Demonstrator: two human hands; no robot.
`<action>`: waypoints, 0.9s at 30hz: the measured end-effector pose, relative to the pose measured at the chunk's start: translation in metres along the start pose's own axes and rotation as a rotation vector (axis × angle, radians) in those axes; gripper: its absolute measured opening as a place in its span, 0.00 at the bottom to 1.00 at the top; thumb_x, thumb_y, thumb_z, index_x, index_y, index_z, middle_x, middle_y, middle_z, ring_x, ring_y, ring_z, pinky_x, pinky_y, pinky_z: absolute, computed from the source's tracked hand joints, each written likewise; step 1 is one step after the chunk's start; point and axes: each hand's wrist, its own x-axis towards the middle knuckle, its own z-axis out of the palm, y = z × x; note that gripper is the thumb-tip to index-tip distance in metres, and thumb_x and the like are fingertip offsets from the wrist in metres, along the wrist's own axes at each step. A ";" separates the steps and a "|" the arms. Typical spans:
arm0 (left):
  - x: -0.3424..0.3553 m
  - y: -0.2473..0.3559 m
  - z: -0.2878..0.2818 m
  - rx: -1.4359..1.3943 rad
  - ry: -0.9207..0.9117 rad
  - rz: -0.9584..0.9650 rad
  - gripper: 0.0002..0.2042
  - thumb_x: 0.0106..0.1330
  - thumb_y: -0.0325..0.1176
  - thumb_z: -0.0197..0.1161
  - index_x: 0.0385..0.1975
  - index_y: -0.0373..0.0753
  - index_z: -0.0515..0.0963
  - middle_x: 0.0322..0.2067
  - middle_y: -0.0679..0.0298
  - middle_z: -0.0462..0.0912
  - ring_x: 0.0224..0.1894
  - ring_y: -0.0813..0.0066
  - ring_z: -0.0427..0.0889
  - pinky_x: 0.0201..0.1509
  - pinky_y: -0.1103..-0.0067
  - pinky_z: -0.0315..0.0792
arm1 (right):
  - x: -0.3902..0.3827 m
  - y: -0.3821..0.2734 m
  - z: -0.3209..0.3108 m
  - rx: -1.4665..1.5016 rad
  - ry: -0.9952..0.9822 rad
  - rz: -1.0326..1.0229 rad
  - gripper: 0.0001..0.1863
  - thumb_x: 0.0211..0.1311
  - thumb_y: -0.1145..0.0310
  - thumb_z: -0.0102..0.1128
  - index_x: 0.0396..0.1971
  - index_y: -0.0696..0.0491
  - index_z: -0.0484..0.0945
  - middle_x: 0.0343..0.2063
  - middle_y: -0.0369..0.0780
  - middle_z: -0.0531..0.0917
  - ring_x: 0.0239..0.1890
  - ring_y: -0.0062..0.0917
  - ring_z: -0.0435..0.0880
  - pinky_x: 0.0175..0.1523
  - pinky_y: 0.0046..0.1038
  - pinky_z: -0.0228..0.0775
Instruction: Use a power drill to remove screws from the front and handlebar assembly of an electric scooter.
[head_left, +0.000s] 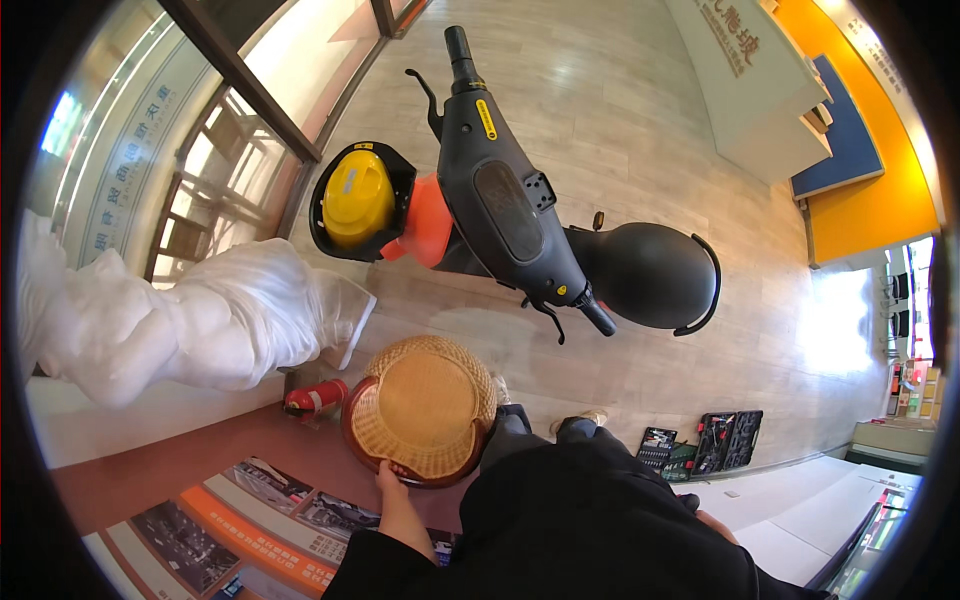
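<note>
My left hand [390, 478] grips the near rim of a round wicker stool [423, 400] with a reddish-brown border, beside my legs. My right hand [712, 522] is at the lower right, mostly hidden by my dark clothing, its fingers unclear. Beyond the stool stands a dark electric scooter [500, 210] with a black seat, a red-orange front part and a yellow-and-black piece [355, 200] at its front. A red fire extinguisher [312, 398] lies or stands just left of the stool, its footing unclear.
A white draped statue [200, 320] fills the left, near glazed doors. Open tool cases [720, 440] lie on the wood-look floor right of my feet, beside white cabinets [780, 510]. A white counter [740, 110] stands at the upper right. A printed display [200, 540] is at the lower left.
</note>
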 end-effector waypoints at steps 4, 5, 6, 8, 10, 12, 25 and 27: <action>0.038 0.000 -0.045 -0.064 0.042 -0.102 0.07 0.73 0.31 0.52 0.30 0.42 0.67 0.22 0.66 0.67 0.23 0.71 0.69 0.28 0.69 0.69 | 0.001 -0.015 -0.001 -0.018 -0.039 -0.012 0.15 0.55 0.64 0.63 0.36 0.60 0.83 0.29 0.45 0.85 0.28 0.30 0.85 0.36 0.33 0.76; 0.039 -0.001 -0.042 -0.001 0.041 -0.196 0.05 0.73 0.31 0.52 0.34 0.39 0.69 0.24 0.64 0.68 0.25 0.69 0.70 0.32 0.66 0.71 | -0.002 -0.026 -0.005 0.055 -0.047 -0.010 0.12 0.57 0.66 0.62 0.35 0.59 0.82 0.28 0.45 0.85 0.25 0.30 0.84 0.33 0.33 0.77; 0.039 0.001 -0.042 0.059 0.046 -0.285 0.06 0.73 0.32 0.52 0.38 0.37 0.71 0.27 0.63 0.70 0.27 0.68 0.71 0.37 0.62 0.74 | -0.009 -0.039 -0.008 0.128 -0.046 -0.016 0.10 0.57 0.68 0.62 0.34 0.59 0.81 0.25 0.44 0.83 0.22 0.29 0.83 0.30 0.34 0.77; 0.045 0.004 -0.050 0.166 0.098 -0.243 0.07 0.73 0.32 0.52 0.43 0.35 0.72 0.31 0.61 0.72 0.31 0.65 0.73 0.44 0.61 0.73 | -0.021 -0.078 -0.014 0.159 -0.028 -0.022 0.12 0.57 0.66 0.63 0.36 0.59 0.82 0.27 0.42 0.83 0.27 0.29 0.83 0.35 0.34 0.76; 0.043 0.002 -0.055 0.283 0.143 -0.217 0.11 0.73 0.32 0.52 0.48 0.34 0.74 0.35 0.59 0.75 0.36 0.63 0.74 0.51 0.59 0.73 | -0.010 -0.082 -0.019 0.172 -0.042 -0.042 0.12 0.57 0.64 0.64 0.34 0.58 0.82 0.27 0.41 0.84 0.29 0.28 0.84 0.38 0.32 0.75; 0.030 0.000 -0.051 0.149 0.049 -0.175 0.19 0.71 0.35 0.55 0.57 0.33 0.73 0.46 0.54 0.77 0.49 0.60 0.74 0.64 0.60 0.65 | 0.006 -0.080 -0.020 0.222 -0.087 -0.106 0.08 0.59 0.67 0.62 0.28 0.56 0.79 0.19 0.39 0.80 0.20 0.26 0.80 0.28 0.30 0.71; 0.007 0.048 -0.082 0.357 0.048 -0.172 0.29 0.71 0.47 0.55 0.68 0.42 0.63 0.64 0.54 0.68 0.61 0.56 0.73 0.68 0.57 0.63 | -0.034 -0.150 -0.019 -0.068 0.124 -0.327 0.15 0.49 0.68 0.62 0.37 0.60 0.82 0.22 0.45 0.84 0.22 0.30 0.86 0.30 0.32 0.78; -0.015 0.046 -0.037 0.370 -0.042 -0.112 0.22 0.72 0.44 0.54 0.62 0.42 0.67 0.55 0.58 0.75 0.54 0.60 0.77 0.58 0.64 0.68 | -0.032 -0.143 -0.021 -0.053 0.161 -0.312 0.17 0.47 0.69 0.62 0.39 0.60 0.81 0.22 0.45 0.84 0.22 0.30 0.86 0.30 0.32 0.78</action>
